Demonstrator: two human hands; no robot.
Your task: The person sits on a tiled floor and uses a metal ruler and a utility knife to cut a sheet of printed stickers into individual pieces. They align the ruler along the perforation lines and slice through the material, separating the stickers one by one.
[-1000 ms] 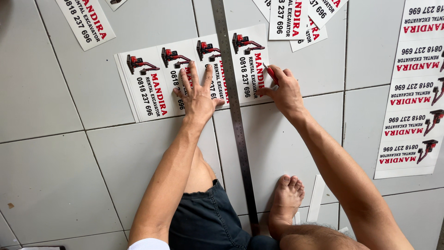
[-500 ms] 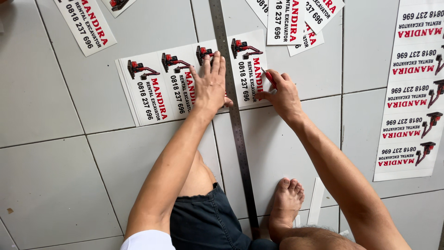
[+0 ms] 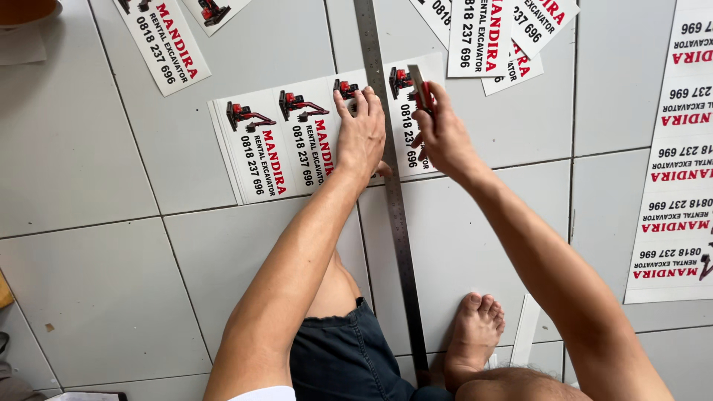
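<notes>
While the person crouches on the pale grey tiled floor (image 3: 96, 297), the left hand (image 3: 362, 134) lies flat with fingers spread and straight, pressing down on a long steel ruler (image 3: 394, 208) and on the white printed sheet with red excavator pictures (image 3: 297, 141) beneath it. That ruler runs from six o'clock, beside a bare foot (image 3: 475, 334), up past twelve o'clock and off the top edge, crossing the sheet near its right end. At about one o'clock from the left hand, the right hand (image 3: 443, 134) is closed around a small red-and-grey utility knife (image 3: 421, 87), its tip set just beside the ruler's right edge — on the sheet's last panel.

Cut white printed strips (image 3: 490, 37) lie in a loose overlapping heap at one o'clock, another cut strip (image 3: 163, 44) sits at eleven o'clock, and a tall uncut printed sheet (image 3: 676, 163) runs along the three o'clock side — well apart from both hands. Dark shorts (image 3: 349, 356) show at the bottom.
</notes>
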